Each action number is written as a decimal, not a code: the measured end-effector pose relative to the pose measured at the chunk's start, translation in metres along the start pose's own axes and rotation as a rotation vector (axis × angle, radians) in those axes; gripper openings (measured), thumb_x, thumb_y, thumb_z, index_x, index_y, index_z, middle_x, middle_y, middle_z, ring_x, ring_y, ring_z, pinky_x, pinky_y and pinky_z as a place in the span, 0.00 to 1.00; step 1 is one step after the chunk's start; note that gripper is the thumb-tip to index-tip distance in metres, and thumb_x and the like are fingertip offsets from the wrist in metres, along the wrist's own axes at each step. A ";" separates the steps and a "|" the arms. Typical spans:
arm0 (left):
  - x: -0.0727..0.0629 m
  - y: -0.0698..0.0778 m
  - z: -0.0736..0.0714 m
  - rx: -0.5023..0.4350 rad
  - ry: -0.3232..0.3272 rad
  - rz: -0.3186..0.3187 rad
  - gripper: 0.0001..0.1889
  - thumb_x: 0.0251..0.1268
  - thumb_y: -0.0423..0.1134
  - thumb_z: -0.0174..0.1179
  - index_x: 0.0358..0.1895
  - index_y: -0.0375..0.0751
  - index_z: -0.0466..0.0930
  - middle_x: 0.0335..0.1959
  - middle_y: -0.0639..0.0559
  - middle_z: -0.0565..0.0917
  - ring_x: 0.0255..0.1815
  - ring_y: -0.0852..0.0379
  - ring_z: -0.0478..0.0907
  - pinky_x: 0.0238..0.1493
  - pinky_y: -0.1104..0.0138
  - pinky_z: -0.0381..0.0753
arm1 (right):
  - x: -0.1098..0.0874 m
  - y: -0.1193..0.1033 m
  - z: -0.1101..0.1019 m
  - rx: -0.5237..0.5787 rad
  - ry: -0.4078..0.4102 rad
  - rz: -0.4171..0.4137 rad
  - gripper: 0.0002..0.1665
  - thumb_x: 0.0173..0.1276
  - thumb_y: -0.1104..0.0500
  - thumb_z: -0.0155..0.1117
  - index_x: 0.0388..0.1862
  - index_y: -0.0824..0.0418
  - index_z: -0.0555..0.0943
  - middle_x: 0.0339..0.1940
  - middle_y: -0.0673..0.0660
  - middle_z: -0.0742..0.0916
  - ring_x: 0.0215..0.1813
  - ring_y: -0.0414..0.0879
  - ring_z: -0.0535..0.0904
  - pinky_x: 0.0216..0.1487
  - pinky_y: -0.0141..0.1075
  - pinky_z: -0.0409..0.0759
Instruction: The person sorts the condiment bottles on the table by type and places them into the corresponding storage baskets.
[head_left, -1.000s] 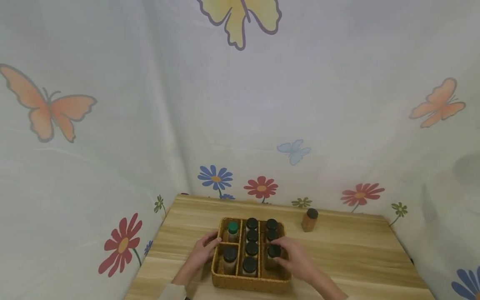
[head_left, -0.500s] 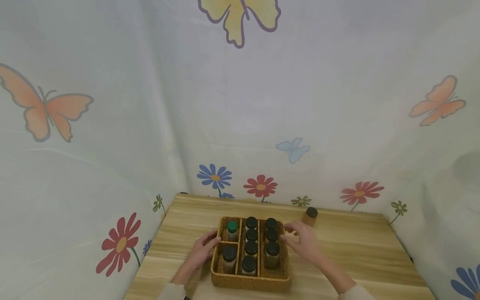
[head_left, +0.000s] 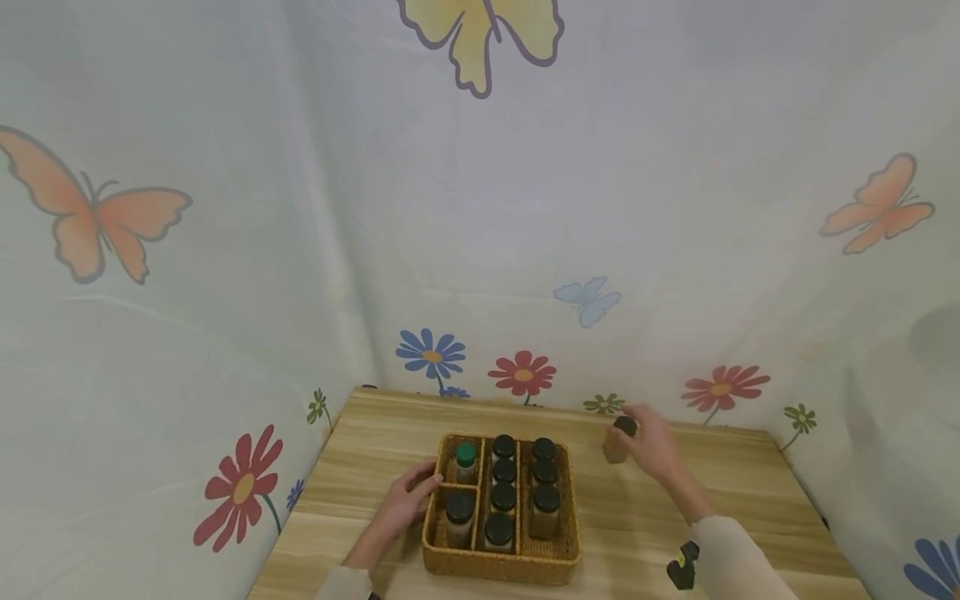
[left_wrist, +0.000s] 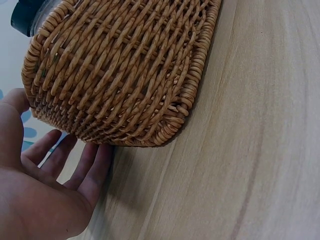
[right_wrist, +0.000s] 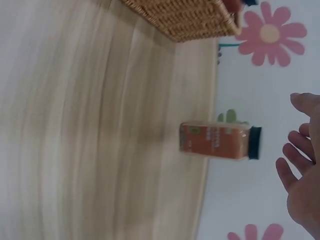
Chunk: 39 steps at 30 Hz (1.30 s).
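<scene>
A wicker basket point(head_left: 501, 568) with compartments stands on the table, holding several spice jars with black lids and one green-lidded jar point(head_left: 466, 461). My left hand point(head_left: 405, 504) rests against the basket's left side. In the left wrist view, its fingers point(left_wrist: 90, 170) extend along the woven wall, with the thumb beside the rim. My right hand point(head_left: 651, 442) is at a spice jar point(head_left: 615, 450) standing behind and right of the basket. The right wrist view shows this jar point(right_wrist: 215, 141) with orange-brown contents and a black lid, apart from my right hand's spread fingers point(right_wrist: 298, 159).
The wooden table point(head_left: 697, 500) meets a pale curtain point(head_left: 480, 208) printed with flowers and butterflies along its back edge. Inside the basket, woven dividers point(head_left: 477, 517) separate the jars. A dark band point(head_left: 683, 567) shows at the right sleeve.
My right hand has left a black-lidded jar in the basket's right compartment and moved right and back to the lone jar. My left hand stays at the basket.
</scene>
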<state>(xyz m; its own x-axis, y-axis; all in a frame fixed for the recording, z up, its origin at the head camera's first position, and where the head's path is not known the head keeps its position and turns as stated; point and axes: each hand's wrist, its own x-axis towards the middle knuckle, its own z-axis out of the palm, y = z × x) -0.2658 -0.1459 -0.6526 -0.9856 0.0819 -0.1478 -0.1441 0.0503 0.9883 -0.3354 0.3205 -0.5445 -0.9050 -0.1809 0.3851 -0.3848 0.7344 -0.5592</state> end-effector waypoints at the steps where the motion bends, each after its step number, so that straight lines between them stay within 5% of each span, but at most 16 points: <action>1: 0.000 0.000 0.000 -0.004 -0.004 -0.001 0.31 0.82 0.49 0.59 0.79 0.35 0.67 0.76 0.30 0.70 0.74 0.34 0.72 0.61 0.51 0.86 | 0.000 0.003 0.001 -0.014 -0.018 0.014 0.31 0.70 0.64 0.75 0.66 0.79 0.76 0.63 0.78 0.81 0.65 0.75 0.77 0.66 0.68 0.76; 10: -0.003 0.002 0.003 -0.010 -0.006 0.010 0.32 0.82 0.49 0.59 0.78 0.32 0.67 0.76 0.28 0.70 0.72 0.37 0.74 0.59 0.51 0.87 | -0.003 0.018 0.009 -0.016 -0.165 0.072 0.39 0.74 0.64 0.70 0.75 0.82 0.64 0.71 0.83 0.73 0.72 0.79 0.69 0.74 0.70 0.66; 17: -0.004 0.004 0.004 -0.018 -0.025 -0.003 0.33 0.83 0.49 0.59 0.79 0.33 0.66 0.77 0.28 0.69 0.73 0.35 0.72 0.60 0.49 0.86 | -0.005 0.026 0.012 -0.044 -0.148 0.066 0.35 0.69 0.66 0.74 0.68 0.83 0.71 0.63 0.83 0.77 0.64 0.79 0.75 0.68 0.71 0.72; 26: -0.005 0.006 0.002 -0.024 -0.016 -0.022 0.32 0.82 0.49 0.59 0.79 0.35 0.67 0.76 0.30 0.69 0.73 0.37 0.73 0.60 0.50 0.87 | -0.010 0.035 0.015 -0.059 -0.106 0.066 0.26 0.59 0.69 0.79 0.54 0.75 0.80 0.48 0.70 0.87 0.51 0.66 0.84 0.57 0.64 0.83; 33: -0.002 0.006 0.001 -0.018 -0.018 -0.006 0.32 0.83 0.49 0.58 0.79 0.33 0.66 0.76 0.28 0.69 0.73 0.34 0.72 0.60 0.49 0.87 | -0.014 0.031 0.010 -0.122 -0.082 -0.023 0.22 0.56 0.64 0.84 0.47 0.67 0.84 0.40 0.59 0.89 0.42 0.54 0.84 0.46 0.55 0.85; 39: 0.001 0.003 0.000 -0.008 -0.018 -0.003 0.32 0.83 0.49 0.58 0.79 0.33 0.66 0.76 0.28 0.69 0.73 0.34 0.73 0.60 0.50 0.87 | -0.021 -0.006 -0.015 -0.131 -0.114 -0.134 0.23 0.59 0.59 0.85 0.51 0.63 0.86 0.44 0.55 0.90 0.44 0.50 0.86 0.48 0.52 0.88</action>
<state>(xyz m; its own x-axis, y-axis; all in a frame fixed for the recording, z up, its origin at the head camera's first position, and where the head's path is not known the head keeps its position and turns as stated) -0.2672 -0.1460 -0.6496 -0.9834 0.0993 -0.1516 -0.1480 0.0430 0.9881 -0.3114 0.3291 -0.5381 -0.8647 -0.3501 0.3601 -0.4830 0.7762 -0.4053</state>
